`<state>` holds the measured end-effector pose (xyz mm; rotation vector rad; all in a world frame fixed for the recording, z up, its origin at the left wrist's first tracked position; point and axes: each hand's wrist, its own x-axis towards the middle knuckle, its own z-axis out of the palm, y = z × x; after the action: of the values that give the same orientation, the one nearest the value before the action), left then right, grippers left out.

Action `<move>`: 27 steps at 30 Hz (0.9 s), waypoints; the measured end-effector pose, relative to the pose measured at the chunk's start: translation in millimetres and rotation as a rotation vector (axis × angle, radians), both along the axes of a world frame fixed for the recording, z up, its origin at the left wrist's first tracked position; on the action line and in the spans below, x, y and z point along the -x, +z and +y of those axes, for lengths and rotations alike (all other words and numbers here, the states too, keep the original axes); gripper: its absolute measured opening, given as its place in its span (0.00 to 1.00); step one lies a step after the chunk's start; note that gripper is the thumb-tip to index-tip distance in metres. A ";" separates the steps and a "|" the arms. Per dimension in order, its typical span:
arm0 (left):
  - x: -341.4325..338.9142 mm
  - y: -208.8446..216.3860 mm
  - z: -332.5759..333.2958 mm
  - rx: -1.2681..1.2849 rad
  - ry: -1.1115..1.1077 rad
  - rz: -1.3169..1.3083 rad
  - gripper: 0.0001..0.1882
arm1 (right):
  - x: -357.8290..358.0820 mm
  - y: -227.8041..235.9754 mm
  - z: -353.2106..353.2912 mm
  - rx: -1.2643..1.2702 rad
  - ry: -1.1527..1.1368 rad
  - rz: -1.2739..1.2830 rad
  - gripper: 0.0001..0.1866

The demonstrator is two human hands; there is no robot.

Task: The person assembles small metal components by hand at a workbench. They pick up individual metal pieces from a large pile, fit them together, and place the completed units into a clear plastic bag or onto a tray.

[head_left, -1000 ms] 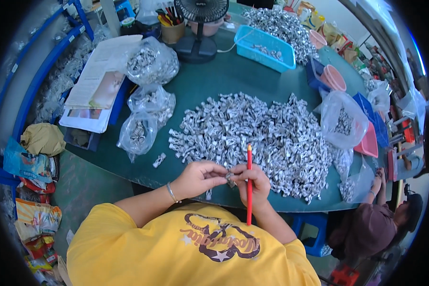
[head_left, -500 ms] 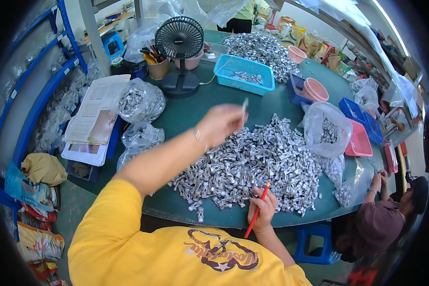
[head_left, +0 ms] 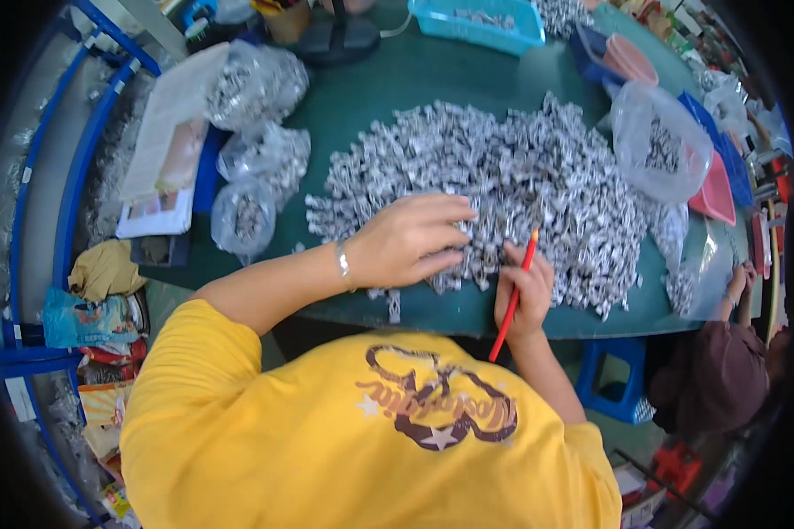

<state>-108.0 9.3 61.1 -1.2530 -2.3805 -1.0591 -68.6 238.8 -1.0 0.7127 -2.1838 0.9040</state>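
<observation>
A wide heap of small silver metal pieces [head_left: 573, 185], shaped like little clips or clasps, covers the middle of the green table. My left hand [head_left: 410, 240], with a silver bracelet on its wrist, rests at the heap's near left side. Its fingers are stretched out and a little apart over the pieces, and I see nothing held in them. My right hand [head_left: 528, 295] is at the heap's near edge, fingers closed round a slim red pencil [head_left: 513, 304] that slants with its orange tip upward. Anything else inside that hand is hidden.
At the far side stand a light-blue tray [head_left: 481, 33] and a fan base [head_left: 337, 40]. Filled plastic bags [head_left: 256, 84] and papers [head_left: 172, 132] lie left; an open bag [head_left: 657, 145] and pink basin [head_left: 717, 189] right. Another person [head_left: 715, 375] sits at right beside a blue stool [head_left: 610, 379].
My left hand has come down from beyond the heap onto its near left side; the small piece in its fingers no longer shows. The view has tilted down. My right hand still holds the pencil.
</observation>
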 end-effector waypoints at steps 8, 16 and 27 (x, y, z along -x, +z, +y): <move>-64.0 -45.9 -21.2 0.589 0.076 0.011 0.38 | -1.8 4.3 -0.5 -0.052 0.055 0.010 0.12; -53.1 -47.8 -4.9 0.411 0.359 0.021 0.34 | 44.3 36.8 -32.1 -0.259 -0.117 -0.040 0.09; -67.4 -23.6 1.6 -0.666 0.210 -0.888 0.18 | 8.8 36.0 -43.5 0.666 0.436 -0.577 0.14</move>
<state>-40.6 10.9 37.5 -0.2936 -2.2017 -2.4061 -77.4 195.3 35.0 0.6410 -1.9809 2.1496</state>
